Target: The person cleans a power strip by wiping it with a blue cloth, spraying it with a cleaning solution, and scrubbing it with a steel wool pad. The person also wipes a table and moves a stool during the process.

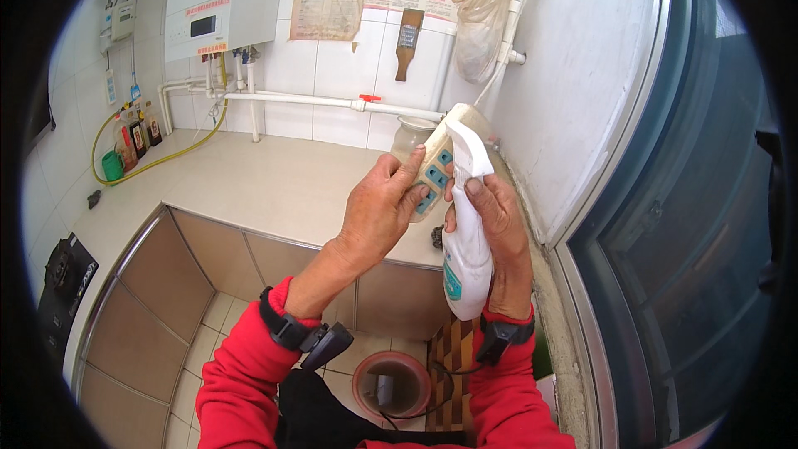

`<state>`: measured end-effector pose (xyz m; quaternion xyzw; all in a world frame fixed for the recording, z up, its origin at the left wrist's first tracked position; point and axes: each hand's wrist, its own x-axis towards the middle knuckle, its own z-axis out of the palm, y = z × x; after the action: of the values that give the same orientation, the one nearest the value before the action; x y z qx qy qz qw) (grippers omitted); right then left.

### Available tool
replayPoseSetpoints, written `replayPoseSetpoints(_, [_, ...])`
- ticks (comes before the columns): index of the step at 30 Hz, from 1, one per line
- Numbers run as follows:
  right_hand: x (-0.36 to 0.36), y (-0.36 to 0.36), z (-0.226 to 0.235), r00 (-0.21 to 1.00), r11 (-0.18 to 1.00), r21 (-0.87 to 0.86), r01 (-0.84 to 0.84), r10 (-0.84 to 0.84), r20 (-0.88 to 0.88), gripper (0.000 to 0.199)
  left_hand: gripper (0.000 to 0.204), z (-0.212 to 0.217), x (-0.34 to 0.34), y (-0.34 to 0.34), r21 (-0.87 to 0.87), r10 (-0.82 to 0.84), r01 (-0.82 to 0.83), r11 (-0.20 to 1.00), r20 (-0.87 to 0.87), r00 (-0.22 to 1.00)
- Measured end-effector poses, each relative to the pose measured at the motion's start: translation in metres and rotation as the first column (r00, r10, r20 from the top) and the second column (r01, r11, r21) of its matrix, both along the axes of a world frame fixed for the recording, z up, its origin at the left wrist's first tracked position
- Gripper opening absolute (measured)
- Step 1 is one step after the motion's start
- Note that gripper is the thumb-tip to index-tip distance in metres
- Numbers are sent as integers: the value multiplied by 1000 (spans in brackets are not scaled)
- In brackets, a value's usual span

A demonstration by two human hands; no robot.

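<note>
My left hand (pixel 378 212) grips a cream power strip (pixel 432 170) with blue-green sockets, thumb and fingers wrapped on its lower left side. My right hand (pixel 497 229) holds a white spray bottle (pixel 467 258) by its neck, the nozzle pointing up and left over the strip, the body hanging down. The right thumb rests near the strip's edge. Both hands are raised above the corner of a beige countertop (pixel 274 187). Both wrists wear black bands below red sleeves.
A glass jar (pixel 413 135) stands behind the hands by the wall. White pipes, a wall heater (pixel 218 0), a hanging plastic bag (pixel 482 29) and a brush are on the tiled wall. Bottles (pixel 137 137) and a yellow hose sit far left. A red basin (pixel 391 382) is on the floor.
</note>
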<state>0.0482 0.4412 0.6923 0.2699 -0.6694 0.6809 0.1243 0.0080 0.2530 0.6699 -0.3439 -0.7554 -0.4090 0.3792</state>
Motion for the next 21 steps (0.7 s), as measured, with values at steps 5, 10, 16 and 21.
replayPoseSetpoints(5, [8, 8, -3, 1000, 994, -109, 15, -13, 16, 51, 52, 1, -1, -4, -7, -19, 19, 1000, 30, 999])
replayPoseSetpoints(10, [0, 12, 3, 995, 986, -140, 90, -96, -40, 49, 51, 1, -2, -4, -10, -40, 40, 999, 61, 997])
replayPoseSetpoints(16, [-6, 7, 4, 999, 999, -5, 32, -32, 0, 42, 50, 8, -6, -8, -35, -60, 61, 998, 30, 998])
replayPoseSetpoints(21, [2, 12, 1, 995, 977, -191, 93, -96, -6, 47, 45, 53, -10, -31, -189, -44, 64, 980, 109, 993])
